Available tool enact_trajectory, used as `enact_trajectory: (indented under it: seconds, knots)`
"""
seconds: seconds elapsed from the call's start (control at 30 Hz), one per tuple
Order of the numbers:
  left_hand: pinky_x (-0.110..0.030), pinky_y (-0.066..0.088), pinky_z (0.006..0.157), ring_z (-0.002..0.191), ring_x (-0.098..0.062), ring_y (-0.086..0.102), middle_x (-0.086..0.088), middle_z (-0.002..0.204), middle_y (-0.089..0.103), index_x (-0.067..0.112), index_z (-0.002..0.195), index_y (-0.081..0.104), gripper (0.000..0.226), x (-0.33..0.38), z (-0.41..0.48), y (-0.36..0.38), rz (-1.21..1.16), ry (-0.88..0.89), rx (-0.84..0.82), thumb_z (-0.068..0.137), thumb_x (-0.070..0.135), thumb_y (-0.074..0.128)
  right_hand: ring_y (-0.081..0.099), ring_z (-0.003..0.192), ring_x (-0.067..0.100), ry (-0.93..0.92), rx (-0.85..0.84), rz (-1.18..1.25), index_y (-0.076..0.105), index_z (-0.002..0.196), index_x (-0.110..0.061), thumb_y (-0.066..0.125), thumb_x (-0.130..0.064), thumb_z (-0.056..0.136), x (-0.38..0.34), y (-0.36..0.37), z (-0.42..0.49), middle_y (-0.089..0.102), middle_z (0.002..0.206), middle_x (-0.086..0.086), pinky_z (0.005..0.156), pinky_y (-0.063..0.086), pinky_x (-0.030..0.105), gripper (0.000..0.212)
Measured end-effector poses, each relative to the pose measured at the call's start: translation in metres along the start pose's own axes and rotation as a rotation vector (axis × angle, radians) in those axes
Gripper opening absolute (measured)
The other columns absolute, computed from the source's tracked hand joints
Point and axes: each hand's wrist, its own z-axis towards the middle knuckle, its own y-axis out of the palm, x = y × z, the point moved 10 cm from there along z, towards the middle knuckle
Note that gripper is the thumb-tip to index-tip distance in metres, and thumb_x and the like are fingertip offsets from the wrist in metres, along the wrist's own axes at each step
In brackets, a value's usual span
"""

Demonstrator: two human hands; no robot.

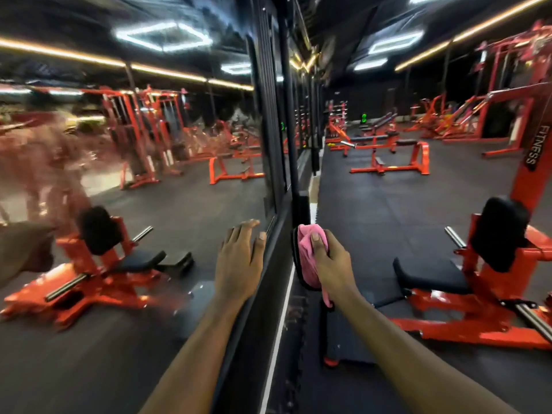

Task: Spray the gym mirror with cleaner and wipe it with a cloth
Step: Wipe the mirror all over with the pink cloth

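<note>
The gym mirror [167, 192] fills the left half of the view and reflects the orange machines, with smeared streaks on its left part. My left hand [239, 261] lies flat with straight fingers on the glass near the mirror's right edge. My right hand [333, 262] grips a bunched pink cloth [307, 255] and holds it against a black rounded pad [296, 264] beside the mirror's black frame [286, 138]. One end of the cloth hangs down below my wrist. No spray bottle is in view.
An orange machine with a black seat [490, 282] stands close on my right, and its steel pegs stick out toward me. More orange benches [388, 156] and racks stand farther back on the dark rubber floor [388, 210]. A black platform [349, 339] lies under my right forearm.
</note>
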Motion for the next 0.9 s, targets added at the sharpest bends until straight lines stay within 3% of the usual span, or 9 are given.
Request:
enact_trajectory:
  seconds: [0.13,0.27,0.43,0.53,0.8,0.9]
  knots:
    - [-0.04,0.043,0.107,0.128,-0.022,0.052,-0.004,0.133,0.064,0.014,0.136,0.059,0.044,-0.027,0.079,0.082,0.021,0.025,-0.006,0.104,0.039,0.04,0.069,0.101,-0.002,-0.014,0.023,0.056,0.072,0.123,-0.028,0.054,-0.035,0.107,0.048,-0.006,0.102,0.077,0.106,-0.012,0.085,0.052,0.013,0.025]
    - [-0.047,0.046,0.105,0.126,-0.026,0.055,-0.005,0.132,0.066,0.014,0.134,0.061,0.049,-0.059,0.17,0.155,0.068,0.042,0.008,0.104,0.044,0.036,0.07,0.099,-0.001,-0.013,0.02,0.065,0.073,0.119,-0.025,0.055,-0.036,0.107,0.095,-0.007,0.221,0.077,0.103,-0.011,0.087,0.053,0.024,0.024]
    - [-0.051,0.049,0.1,0.122,-0.028,0.057,-0.005,0.128,0.067,0.013,0.13,0.062,0.047,-0.105,0.283,0.215,0.096,0.027,0.078,0.104,0.044,0.038,0.069,0.104,-0.001,-0.019,-0.018,0.101,0.073,0.118,-0.031,0.054,-0.038,0.106,0.125,0.015,0.358,0.077,0.106,-0.015,0.093,0.053,0.022,0.023]
    - [-0.047,0.046,0.1,0.122,-0.028,0.057,-0.004,0.128,0.067,0.013,0.13,0.062,0.05,-0.138,0.342,0.246,0.127,0.019,0.122,0.104,0.046,0.036,0.069,0.099,-0.005,-0.017,-0.054,0.127,0.073,0.114,-0.035,0.057,-0.035,0.106,0.15,0.04,0.43,0.077,0.1,-0.018,0.083,0.05,0.013,0.018]
    - [-0.047,0.045,0.101,0.126,-0.029,0.055,-0.006,0.131,0.067,0.012,0.131,0.062,0.051,-0.247,0.495,0.339,0.178,0.001,0.181,0.103,0.046,0.035,0.069,0.099,-0.006,-0.062,-0.12,0.132,0.074,0.119,-0.03,0.057,-0.033,0.106,0.225,0.108,0.623,0.077,0.104,-0.015,0.082,0.049,0.009,0.022]
    - [-0.048,0.046,0.102,0.127,-0.03,0.055,-0.007,0.132,0.067,0.012,0.13,0.063,0.052,-0.276,0.564,0.366,0.187,0.011,0.207,0.102,0.046,0.035,0.068,0.088,-0.008,-0.095,-0.106,0.125,0.073,0.12,-0.021,0.056,-0.028,0.107,0.236,0.127,0.7,0.076,0.095,-0.02,0.076,0.049,0.009,0.023]
